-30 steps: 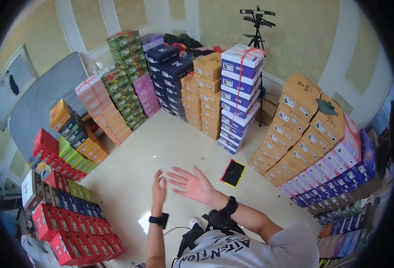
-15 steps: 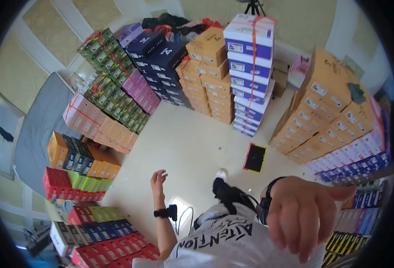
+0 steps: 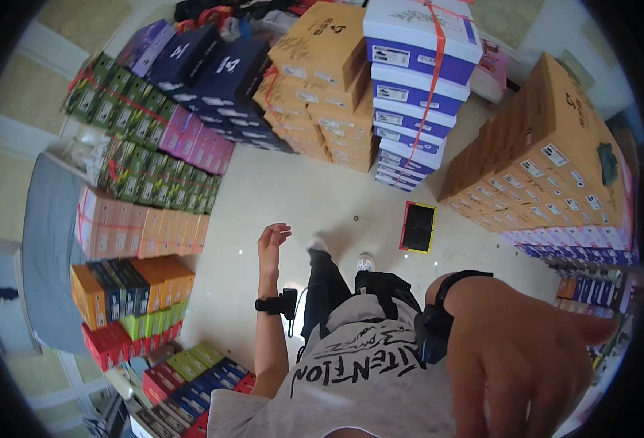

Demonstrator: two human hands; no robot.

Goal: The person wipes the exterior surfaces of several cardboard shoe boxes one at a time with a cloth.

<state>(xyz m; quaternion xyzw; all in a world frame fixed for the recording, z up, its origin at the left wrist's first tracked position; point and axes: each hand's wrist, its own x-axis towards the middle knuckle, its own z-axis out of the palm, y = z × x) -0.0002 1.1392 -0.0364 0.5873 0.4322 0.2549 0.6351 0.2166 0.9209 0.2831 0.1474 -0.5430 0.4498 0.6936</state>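
My left hand (image 3: 272, 244) hangs out over the pale floor, fingers loosely stretched and holding nothing; a black wrist strap with a small device (image 3: 278, 303) sits on that forearm. Raised close to the camera, my right hand (image 3: 522, 343) looks large, its thumb spread to the side and its fingers drooping apart with nothing visible in them. Their tips run toward the lower edge. A black band circles this wrist as well. Neither hand touches a box. Beyond them stand tall white and purple shoe boxes (image 3: 409, 95), tied with red strapping, beside stacked tan boxes (image 3: 322, 44).
A black mat with red and yellow edges (image 3: 418, 228) lies on the floor ahead. Tall tan box stacks (image 3: 541, 160) rise at the right. Along the left are green patterned boxes (image 3: 157, 175), peach boxes (image 3: 139, 226) and red boxes (image 3: 110, 343). Dark blue boxes (image 3: 227, 73) stand far left.
The far stacks look nearer and larger, and the floor mat has come closer. Both my shoes now show, one stepped forward. My left hand sits higher in view; my right hand is lower and further right.
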